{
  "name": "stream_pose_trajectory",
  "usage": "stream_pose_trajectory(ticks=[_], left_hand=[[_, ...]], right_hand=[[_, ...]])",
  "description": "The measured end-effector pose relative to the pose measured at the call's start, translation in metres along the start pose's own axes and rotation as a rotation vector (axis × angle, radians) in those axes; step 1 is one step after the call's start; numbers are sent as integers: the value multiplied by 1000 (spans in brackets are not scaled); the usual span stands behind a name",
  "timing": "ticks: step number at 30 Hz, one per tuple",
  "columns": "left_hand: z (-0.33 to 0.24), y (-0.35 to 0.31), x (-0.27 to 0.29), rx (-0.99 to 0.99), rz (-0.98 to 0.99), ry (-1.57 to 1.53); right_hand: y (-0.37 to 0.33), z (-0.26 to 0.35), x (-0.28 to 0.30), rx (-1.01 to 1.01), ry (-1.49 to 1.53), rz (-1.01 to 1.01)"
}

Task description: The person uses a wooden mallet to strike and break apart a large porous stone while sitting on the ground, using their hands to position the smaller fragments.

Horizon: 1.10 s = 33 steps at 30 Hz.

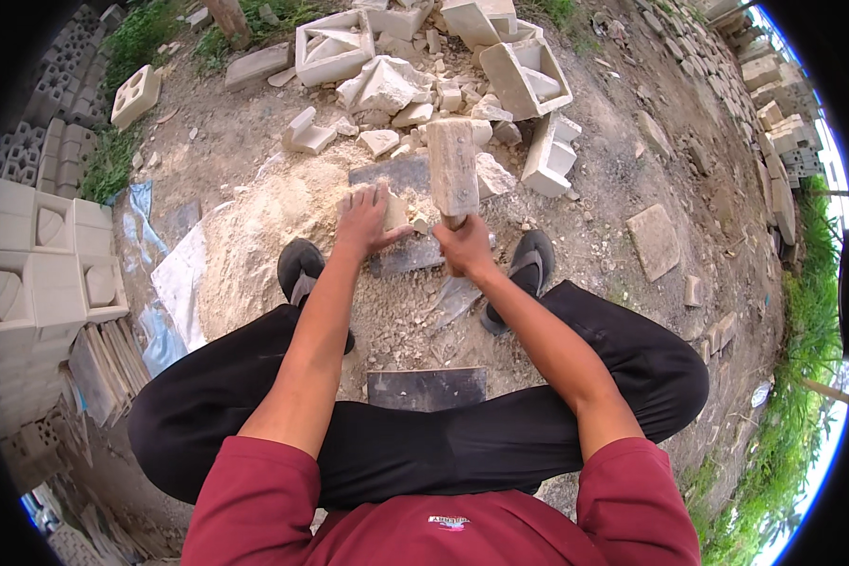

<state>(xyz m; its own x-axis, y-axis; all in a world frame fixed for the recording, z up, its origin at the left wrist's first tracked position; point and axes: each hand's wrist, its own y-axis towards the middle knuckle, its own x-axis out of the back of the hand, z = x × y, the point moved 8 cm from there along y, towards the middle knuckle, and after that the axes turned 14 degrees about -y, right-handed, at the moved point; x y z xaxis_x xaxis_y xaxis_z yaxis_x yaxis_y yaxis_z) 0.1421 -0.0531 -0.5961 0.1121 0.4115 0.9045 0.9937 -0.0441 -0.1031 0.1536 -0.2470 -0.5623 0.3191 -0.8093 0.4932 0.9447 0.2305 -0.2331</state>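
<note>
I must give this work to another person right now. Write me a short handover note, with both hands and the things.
Left hand: open, pressing a pale block fragment on the dark slab.
Right hand: shut on the mallet, head raised over the fragment.
Things: broken pieces pile behind the slab; whole moulded blocks stacked at left; sandy powder heap beside the left foot.
Done: much rubble and powder already lies around.
Left: the held fragment is not yet crushed; large pieces remain.

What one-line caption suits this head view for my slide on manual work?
Seated person's right hand raises a wooden mallet while the left hand steadies a stone chunk on a dark slab.
</note>
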Motion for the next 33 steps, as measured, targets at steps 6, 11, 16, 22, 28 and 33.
stream_pose_trajectory(ticks=[6, 11, 16, 22, 28, 33], left_hand=[[-7, 1, 1, -8, -43, 17], [-7, 2, 0, 43, 26, 18], [-7, 2, 4, 90, 109, 8], [-4, 4, -3, 9, 77, 9], [5, 3, -2, 28, 107, 8], [-8, 10, -7, -61, 88, -8]], right_hand=[[-26, -59, -34, -303, -75, 143], [-7, -26, -14, -147, -163, 3], [-17, -16, -24, 2, -163, -45], [-3, -46, -28, -235, -240, 148], [-4, 9, -24, 71, -206, 6], [-9, -53, -32, -291, -143, 215]])
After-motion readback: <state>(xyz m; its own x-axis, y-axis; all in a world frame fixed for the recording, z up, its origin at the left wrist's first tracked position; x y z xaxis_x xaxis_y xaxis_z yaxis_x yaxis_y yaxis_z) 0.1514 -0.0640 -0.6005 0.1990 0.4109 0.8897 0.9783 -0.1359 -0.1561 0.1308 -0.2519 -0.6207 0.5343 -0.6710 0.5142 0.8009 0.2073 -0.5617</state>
